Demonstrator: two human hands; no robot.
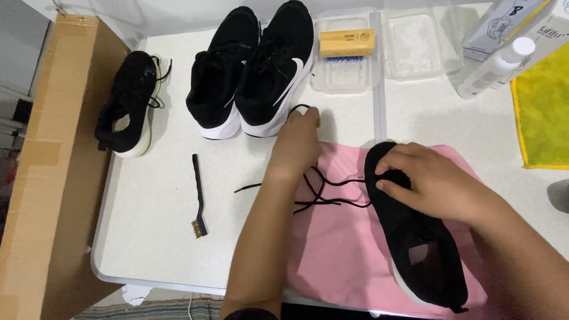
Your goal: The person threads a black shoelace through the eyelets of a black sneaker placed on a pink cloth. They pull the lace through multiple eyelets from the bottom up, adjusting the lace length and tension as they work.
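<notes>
Black knit slip-style shoe with white sole [415, 237]: lies on the pink cloth near the table's front right edge, toe pointing to the far edge, heel opening toward me; I judge it sits on the cloth to keep the table clean.
Right hand [430, 181]: pressed over the shoe's toe and eyelet area, fingers curled down on the upper; I read this as pinning the shoe steady.
Left hand [298, 137]: closed around a loop of the thin black shoelace [323, 192], drawn out toward the table's middle, away from the shoe.
Shoelace run: strands trail slack across the cloth's left part, one end lying off it on bare table.
Pink cloth [338, 249]: spread flat, overhanging the front edge.
Pair of black trainers with white soles [255, 71]: side by side at the far edge, just beyond my left hand.
Single black shoe with pale sole [131, 104]: far left corner, well apart.
Small black-handled wire brush [198, 195]: left of centre, alone.
Wooden block brush [347, 42]: in a clear plastic tray [347, 80] at the far edge.
White bottle [495, 68] and yellow cloth [542, 112]: far right corner.
Open room: bare table between wire brush and cloth, and along the left edge.
</notes>
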